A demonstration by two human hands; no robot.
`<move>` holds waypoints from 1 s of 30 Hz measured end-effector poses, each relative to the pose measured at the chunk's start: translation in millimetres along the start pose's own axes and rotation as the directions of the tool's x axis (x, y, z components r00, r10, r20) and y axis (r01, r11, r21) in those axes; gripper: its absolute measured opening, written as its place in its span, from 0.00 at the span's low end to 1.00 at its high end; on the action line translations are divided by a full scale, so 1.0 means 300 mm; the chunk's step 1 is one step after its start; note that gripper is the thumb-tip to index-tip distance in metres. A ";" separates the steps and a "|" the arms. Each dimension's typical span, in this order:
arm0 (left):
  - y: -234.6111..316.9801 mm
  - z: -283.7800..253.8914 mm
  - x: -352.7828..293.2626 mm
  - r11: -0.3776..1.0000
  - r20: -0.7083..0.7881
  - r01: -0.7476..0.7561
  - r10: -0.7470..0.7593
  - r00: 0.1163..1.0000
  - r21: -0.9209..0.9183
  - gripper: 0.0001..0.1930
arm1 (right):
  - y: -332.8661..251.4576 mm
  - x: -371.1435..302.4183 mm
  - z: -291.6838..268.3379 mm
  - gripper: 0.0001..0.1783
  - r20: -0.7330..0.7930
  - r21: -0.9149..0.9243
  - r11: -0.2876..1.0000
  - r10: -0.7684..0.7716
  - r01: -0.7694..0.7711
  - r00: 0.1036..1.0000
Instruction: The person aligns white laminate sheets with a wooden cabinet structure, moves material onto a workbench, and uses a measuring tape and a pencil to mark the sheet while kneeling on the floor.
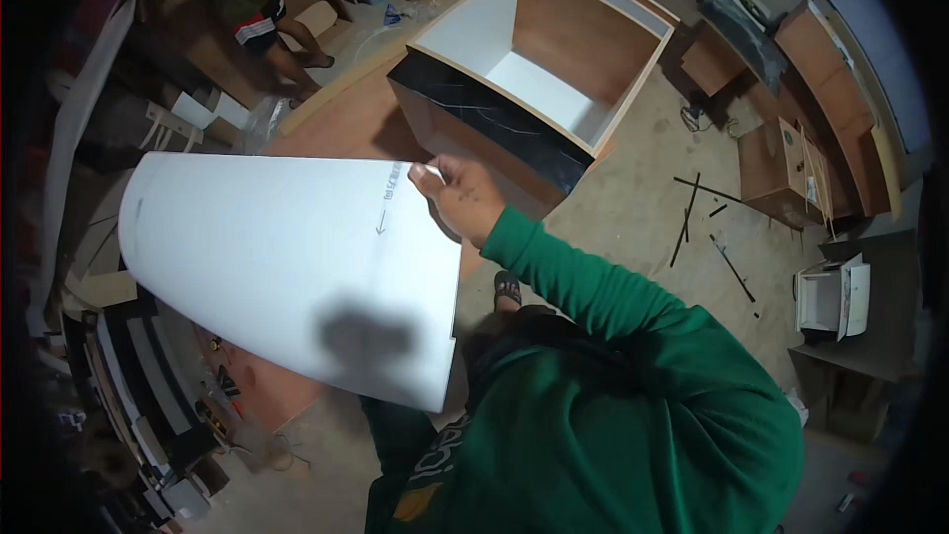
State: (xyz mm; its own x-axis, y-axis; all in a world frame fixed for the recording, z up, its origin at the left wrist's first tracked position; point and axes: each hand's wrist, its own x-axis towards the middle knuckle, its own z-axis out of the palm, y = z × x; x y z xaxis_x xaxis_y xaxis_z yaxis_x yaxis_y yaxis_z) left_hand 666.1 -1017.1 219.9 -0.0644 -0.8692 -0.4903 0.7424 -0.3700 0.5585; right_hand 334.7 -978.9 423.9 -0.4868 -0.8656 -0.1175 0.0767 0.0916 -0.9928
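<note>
A large white panel [267, 247] spreads out in front of me, with a small arrow and printed marks near its far right corner. At that corner my right hand [467, 200] grips the edge, its thumb lying on the white face. My left sleeve runs down behind the panel's near edge, and the panel hides my left hand. Just beyond my right hand stands an open box-shaped cabinet [559, 47] with white and brown inner faces. A black marbled strip [484, 117] crosses its near side.
The cabinet rests on a brown board [341, 124]. Another person [237, 0] stands at the far left. Thin dark strips [732, 267] lie on the floor at right, near a wooden box [781, 173] and a small white cabinet [832, 299]. Stacked boards [148, 396] line the left side.
</note>
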 end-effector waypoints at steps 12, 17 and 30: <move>0.306 -0.246 -0.154 0.537 -0.393 -0.022 0.645 0.655 0.844 0.42 | 0.701 0.043 -0.241 0.22 -0.239 -0.625 0.774 -0.311 0.099 0.920; 0.324 -0.211 -0.086 0.581 -0.131 -0.222 0.503 0.854 0.783 0.33 | 0.829 -0.010 -0.290 0.26 -0.324 -0.518 0.822 0.070 -0.238 0.944; 0.542 -0.193 0.188 0.484 0.046 -0.309 0.480 0.876 0.819 0.24 | 0.894 0.001 -0.145 0.24 -0.386 -0.301 0.941 0.027 -0.153 0.922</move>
State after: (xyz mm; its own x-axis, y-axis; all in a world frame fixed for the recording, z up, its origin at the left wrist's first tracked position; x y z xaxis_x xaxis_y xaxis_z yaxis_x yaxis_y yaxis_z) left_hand 821.8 -1107.1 244.2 0.2695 -0.9541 -0.1304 -0.1663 -0.1795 0.9696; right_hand 317.1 -933.3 156.7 -0.7826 -0.6058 -0.1432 -0.1151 0.3669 -0.9231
